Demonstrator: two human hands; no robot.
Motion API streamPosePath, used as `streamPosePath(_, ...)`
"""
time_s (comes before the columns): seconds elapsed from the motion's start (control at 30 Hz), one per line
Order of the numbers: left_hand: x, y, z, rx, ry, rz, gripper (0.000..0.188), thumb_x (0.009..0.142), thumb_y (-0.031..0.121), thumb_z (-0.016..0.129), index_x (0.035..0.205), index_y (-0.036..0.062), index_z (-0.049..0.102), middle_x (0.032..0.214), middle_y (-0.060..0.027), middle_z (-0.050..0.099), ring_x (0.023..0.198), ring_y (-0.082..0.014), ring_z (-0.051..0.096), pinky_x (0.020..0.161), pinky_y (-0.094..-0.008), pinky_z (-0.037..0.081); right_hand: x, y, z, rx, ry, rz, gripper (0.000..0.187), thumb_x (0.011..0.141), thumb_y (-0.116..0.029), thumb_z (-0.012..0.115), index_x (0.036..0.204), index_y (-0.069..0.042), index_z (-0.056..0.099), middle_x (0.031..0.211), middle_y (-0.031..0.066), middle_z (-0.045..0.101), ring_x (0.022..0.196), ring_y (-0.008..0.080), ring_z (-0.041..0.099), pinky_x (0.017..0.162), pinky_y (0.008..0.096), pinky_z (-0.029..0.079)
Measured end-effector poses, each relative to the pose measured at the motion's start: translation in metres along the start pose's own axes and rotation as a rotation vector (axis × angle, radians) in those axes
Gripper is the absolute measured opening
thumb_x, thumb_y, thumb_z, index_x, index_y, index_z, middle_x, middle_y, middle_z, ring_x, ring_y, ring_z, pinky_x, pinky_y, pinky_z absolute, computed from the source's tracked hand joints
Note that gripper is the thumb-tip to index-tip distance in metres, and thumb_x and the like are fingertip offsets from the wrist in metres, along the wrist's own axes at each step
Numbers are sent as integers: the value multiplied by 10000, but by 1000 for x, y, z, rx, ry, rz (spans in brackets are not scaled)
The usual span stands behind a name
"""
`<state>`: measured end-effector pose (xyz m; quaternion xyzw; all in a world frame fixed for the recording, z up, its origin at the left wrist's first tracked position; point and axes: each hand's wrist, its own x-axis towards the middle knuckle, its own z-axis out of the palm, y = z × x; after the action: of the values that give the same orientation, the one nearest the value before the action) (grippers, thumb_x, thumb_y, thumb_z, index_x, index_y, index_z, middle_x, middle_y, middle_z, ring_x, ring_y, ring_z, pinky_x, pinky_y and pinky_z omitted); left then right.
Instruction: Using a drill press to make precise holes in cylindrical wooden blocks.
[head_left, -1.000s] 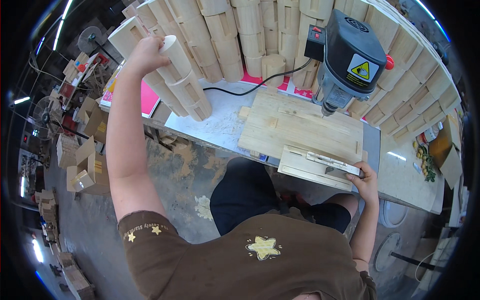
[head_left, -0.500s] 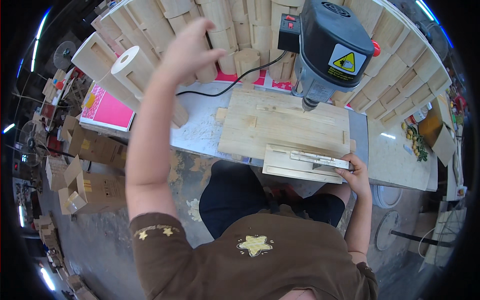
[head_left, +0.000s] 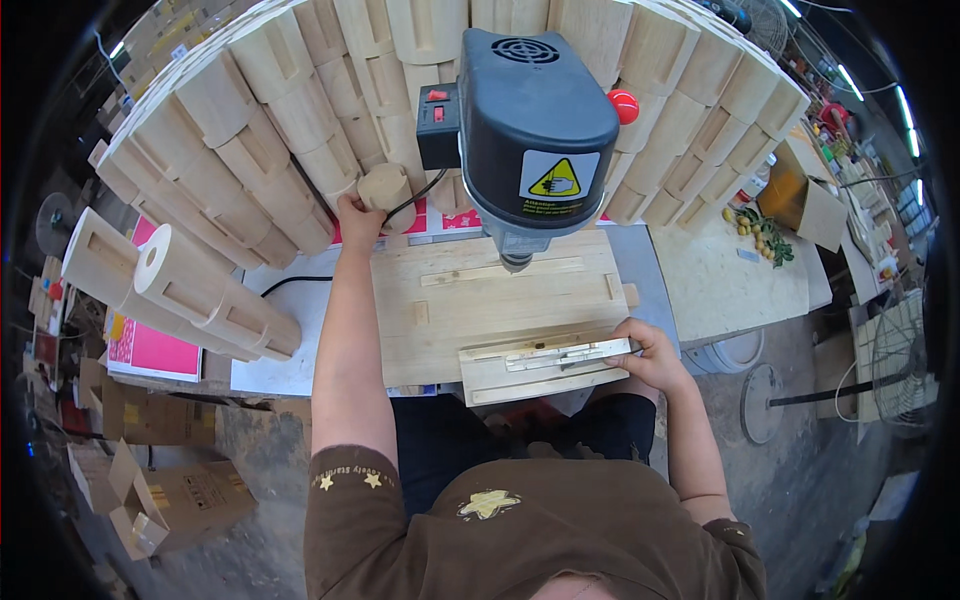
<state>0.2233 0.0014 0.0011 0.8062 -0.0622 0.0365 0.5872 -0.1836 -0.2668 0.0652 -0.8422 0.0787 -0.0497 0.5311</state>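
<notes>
My left hand (head_left: 362,222) reaches to the far side of the bench, against the lower left of a short wooden cylinder (head_left: 387,190) at the foot of the stacked wood. Its thumb and fingers are apart, though some fingertips are hidden. My right hand (head_left: 648,355) is closed on the right end of a narrow whitish metal bar (head_left: 560,353). This bar lies along a small pale wooden board (head_left: 520,382) at the bench's front edge. Between the hands a larger flat wooden board (head_left: 470,305) lies under a dark drill press (head_left: 540,120).
Tall stacks of hollowed wooden cylinders (head_left: 270,130) curve around the back. Loose cylinders (head_left: 215,300) lean at the left. A black cord (head_left: 290,282) runs behind my left forearm. Cardboard boxes (head_left: 190,500) sit on the floor; a fan (head_left: 900,375) stands right.
My left hand has come down from the raised position to the short cylinder. The view has shifted. My right hand stays on the metal bar.
</notes>
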Motion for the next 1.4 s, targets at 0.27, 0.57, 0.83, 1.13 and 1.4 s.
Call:
streamPosePath(0.27,-11,7,8,-153,-48,-59,583,665,30,737,1131,-8,388,1037,-113,563,911,-171,563,771,-286,484,3,-3,0,28,6,-18,208,693,-35,734,840,-39,585,782,17,595,769,114,560,694,256,437)
streamPosePath(0.57,-34,33,-2,228,176,442,586,601,81,803,1107,-31,530,1072,-136,560,977,-232,560,849,-314,457,1,-1,3,-14,27,-60,222,697,-47,740,840,-34,572,782,16,589,770,105,554,682,250,440)
streamPosePath(0.83,-111,141,-89,9,310,766,497,654,58,766,1102,-18,564,1053,-104,605,942,-199,589,820,-306,474,1,1,5,52,6,-7,205,690,-38,730,842,-29,593,811,20,588,789,114,549,709,244,427)
streamPosePath(1.13,-180,152,-102,65,-757,76,358,722,104,740,1038,-32,640,939,-75,657,826,-98,590,733,-238,476,27,5,20,87,91,-46,213,710,-28,717,897,-22,615,861,28,606,833,120,555,750,245,434)
streamPosePath(1.4,-185,105,-71,57,-981,-82,423,712,175,776,1043,-46,633,924,-98,667,811,-119,606,760,-247,482,30,2,18,106,-37,-104,181,741,-3,679,902,-24,599,874,6,582,854,104,529,781,229,410)
